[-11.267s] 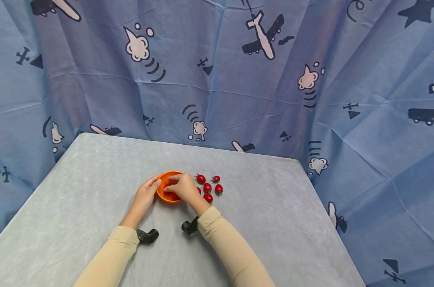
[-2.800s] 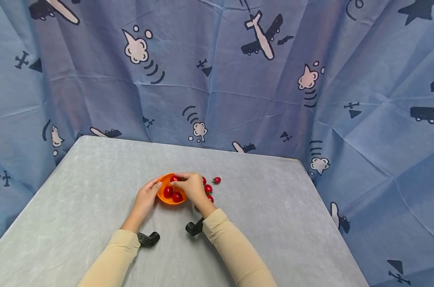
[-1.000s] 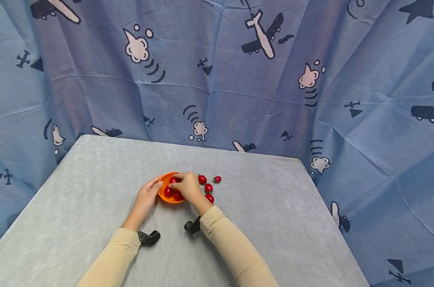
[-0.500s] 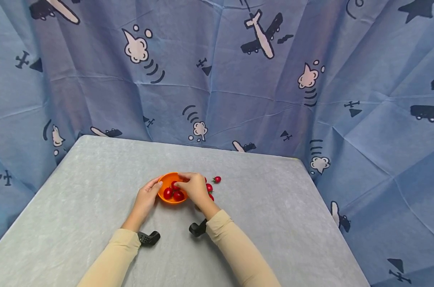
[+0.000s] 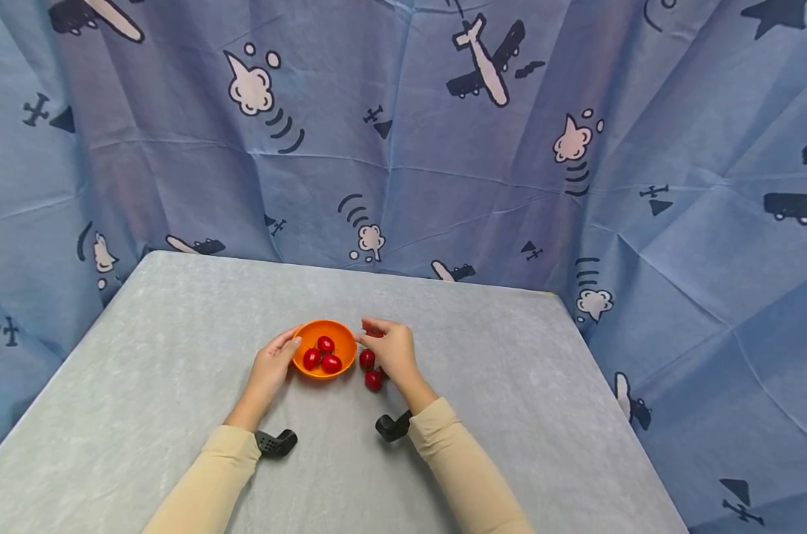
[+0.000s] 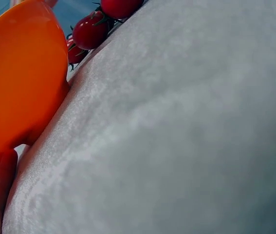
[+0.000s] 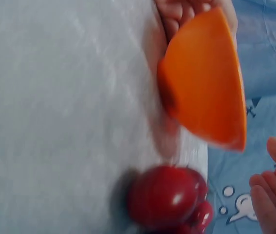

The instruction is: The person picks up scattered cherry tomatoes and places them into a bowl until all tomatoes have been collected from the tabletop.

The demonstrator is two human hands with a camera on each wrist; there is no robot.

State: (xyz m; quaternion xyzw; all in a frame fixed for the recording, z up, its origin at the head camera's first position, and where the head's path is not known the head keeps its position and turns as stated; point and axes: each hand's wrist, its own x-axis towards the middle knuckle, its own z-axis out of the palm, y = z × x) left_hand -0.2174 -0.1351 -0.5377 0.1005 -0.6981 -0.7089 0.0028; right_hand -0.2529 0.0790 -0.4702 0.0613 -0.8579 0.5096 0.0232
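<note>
A: So, any print or markings?
B: On the blue curtain (image 5: 350, 148), cartoon drawings: a dark-winged airplane (image 5: 487, 70), puffy clouds (image 5: 251, 89), a dark star (image 5: 779, 16) at upper right.
A: And the orange bowl (image 5: 340, 337)?
B: On a pale gray table (image 5: 510, 386), with three red tomatoes (image 5: 331, 363) grouped inside. Held from its left side by the left hand (image 5: 272, 368), thumb at the rim, fingers along the outer wall.
A: And the right hand (image 5: 397, 352)?
B: Just right of the bowl, apart from it, near loose tomatoes (image 5: 373, 380) with green stems. Thumb and fingers parted, as seen from the right wrist. Behind the fingertips, from the head view, a red patch too hidden to make out.
</note>
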